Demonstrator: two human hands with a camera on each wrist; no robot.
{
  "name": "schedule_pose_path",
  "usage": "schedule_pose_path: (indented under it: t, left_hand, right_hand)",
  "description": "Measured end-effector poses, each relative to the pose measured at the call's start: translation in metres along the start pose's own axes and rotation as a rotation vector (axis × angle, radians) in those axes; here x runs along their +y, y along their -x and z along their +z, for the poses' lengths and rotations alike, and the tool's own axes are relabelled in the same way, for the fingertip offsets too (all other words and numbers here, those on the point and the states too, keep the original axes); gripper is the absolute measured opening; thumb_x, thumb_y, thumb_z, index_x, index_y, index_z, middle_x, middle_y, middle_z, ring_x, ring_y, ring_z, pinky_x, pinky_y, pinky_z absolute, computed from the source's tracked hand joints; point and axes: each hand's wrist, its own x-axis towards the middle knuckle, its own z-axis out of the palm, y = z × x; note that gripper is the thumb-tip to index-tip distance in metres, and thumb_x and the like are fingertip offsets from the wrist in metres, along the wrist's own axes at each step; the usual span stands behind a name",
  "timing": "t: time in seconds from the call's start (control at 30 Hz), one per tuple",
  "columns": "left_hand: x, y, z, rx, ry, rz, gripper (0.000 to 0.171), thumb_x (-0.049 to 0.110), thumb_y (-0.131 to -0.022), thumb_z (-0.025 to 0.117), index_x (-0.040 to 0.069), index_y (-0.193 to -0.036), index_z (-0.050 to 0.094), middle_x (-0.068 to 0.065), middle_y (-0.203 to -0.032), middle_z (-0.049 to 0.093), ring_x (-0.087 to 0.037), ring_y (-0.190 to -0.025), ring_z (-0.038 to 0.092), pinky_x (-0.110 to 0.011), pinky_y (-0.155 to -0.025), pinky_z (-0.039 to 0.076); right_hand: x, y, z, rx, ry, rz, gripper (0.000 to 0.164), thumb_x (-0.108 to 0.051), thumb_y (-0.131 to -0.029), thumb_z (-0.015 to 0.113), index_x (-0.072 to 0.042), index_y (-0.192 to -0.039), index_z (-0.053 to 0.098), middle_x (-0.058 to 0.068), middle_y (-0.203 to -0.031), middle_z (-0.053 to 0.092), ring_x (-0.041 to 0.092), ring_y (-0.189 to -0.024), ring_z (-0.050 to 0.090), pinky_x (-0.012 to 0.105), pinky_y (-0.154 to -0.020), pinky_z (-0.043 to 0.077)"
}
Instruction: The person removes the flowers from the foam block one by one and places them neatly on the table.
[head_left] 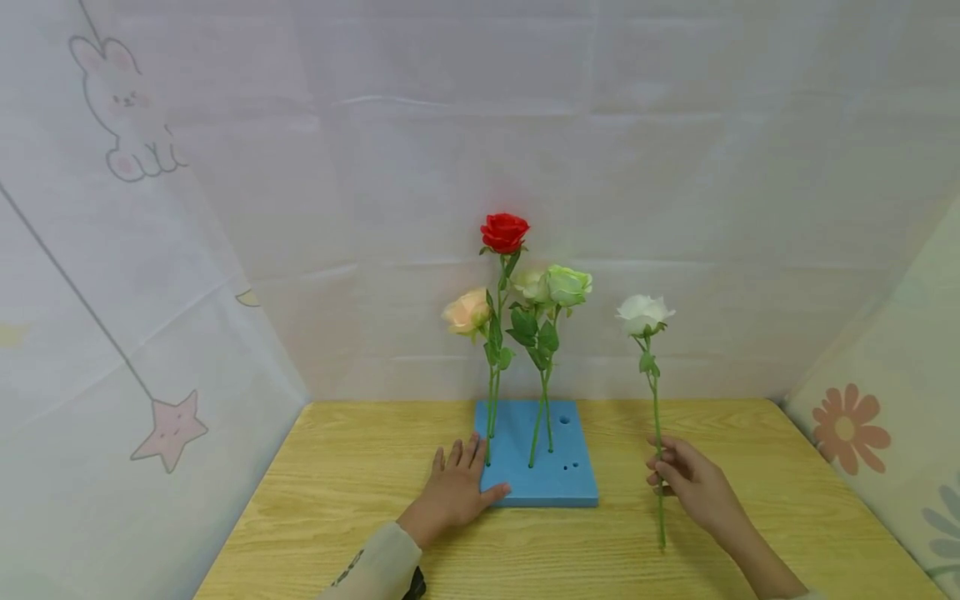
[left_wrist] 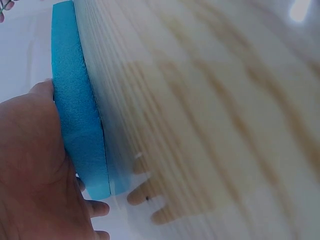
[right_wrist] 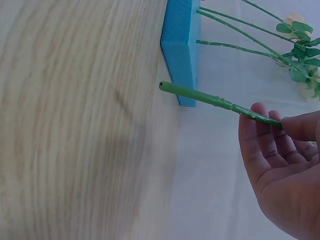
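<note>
My right hand (head_left: 693,483) pinches the green stem of a white artificial rose (head_left: 645,315) between thumb and fingers, bloom up. In the right wrist view the bare stem end (right_wrist: 187,92) hangs above the tabletop, to the right of the foam block. With fingers spread, my left hand (head_left: 453,492) rests at the left edge of the blue foam block (head_left: 540,492). Standing in the block are a red rose (head_left: 505,232), a peach rose (head_left: 467,312), a green rose (head_left: 568,285) and a paler rose (head_left: 531,286) partly hidden behind it.
Several holes (head_left: 565,420) show in the block's right part. The block lies on a wood-grain table (head_left: 337,492). A pale cloth backdrop (head_left: 375,208) hangs behind, with patterned sheets (head_left: 172,333) at the sides. Something black (head_left: 415,583) sits by the left sleeve.
</note>
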Motion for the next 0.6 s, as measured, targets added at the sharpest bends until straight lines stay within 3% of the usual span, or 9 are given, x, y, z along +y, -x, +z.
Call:
schedule_pose_path:
  t: [0.33,0.6]
  left_hand:
    - [-0.001,0.001,-0.001,0.007,0.002,0.01,0.096,0.076,-0.096,0.035,0.011,-0.164,0.018,-0.013,-0.17,0.013,-0.044,-0.152,0.019,-0.069,-0.117,0.014]
    - [0.0,0.003,-0.001,0.019,0.003,0.012,0.095,0.075,-0.097,0.036,0.01,-0.164,0.019,-0.013,-0.169,0.013,-0.044,-0.152,0.019,-0.069,-0.117,0.014]
  right_hand:
    - [0.004,0.009,-0.009,-0.068,-0.071,0.131,0.046,-0.013,-0.105,0.056,-0.001,-0.148,0.045,0.017,-0.113,0.062,0.027,-0.097,0.07,0.035,-0.08,0.06]
    - [0.008,0.012,-0.015,-0.137,-0.075,0.135,0.05,-0.011,-0.105,0.056,0.006,-0.149,0.04,0.025,-0.115,0.06,0.024,-0.095,0.069,0.038,-0.08,0.06]
